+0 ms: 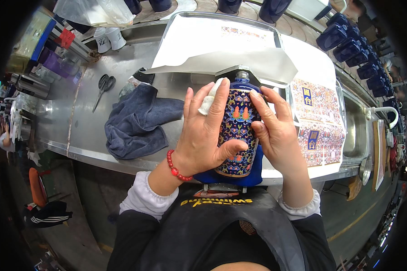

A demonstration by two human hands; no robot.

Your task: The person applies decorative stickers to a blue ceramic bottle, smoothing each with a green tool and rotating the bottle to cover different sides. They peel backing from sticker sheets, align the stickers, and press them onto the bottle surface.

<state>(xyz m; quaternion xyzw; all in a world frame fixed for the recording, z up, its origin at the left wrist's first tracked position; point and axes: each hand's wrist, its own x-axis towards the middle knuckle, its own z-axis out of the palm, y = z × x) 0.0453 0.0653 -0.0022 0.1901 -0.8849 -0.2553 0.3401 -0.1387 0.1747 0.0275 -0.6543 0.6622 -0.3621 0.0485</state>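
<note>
A flat dark-blue bottle [238, 122] with a dense multicoloured floral pattern leans in front of me, its clear threaded neck pointing away. My left hand [203, 131] lies along its left side, fingers long and the thumb across the lower face. A small white cloth wad [208, 103] sits between the left fingers. On the other side my right hand [278, 131] presses its fingertips and thumb to the bottle's right edge and shoulder. Between them the two hands hold the bottle. Beneath its base shows a bright blue cloth [256, 174]. Palms hide parts of both sides.
A crumpled grey-blue towel [138, 119] and black scissors [104, 88] lie left on the metal bench [88, 122]. Printed patterned sheets [315, 140] lie right, beside a sink [355, 126]. A metal tray [167, 34] with white paper stands behind; blue bottles [348, 49] line the far right.
</note>
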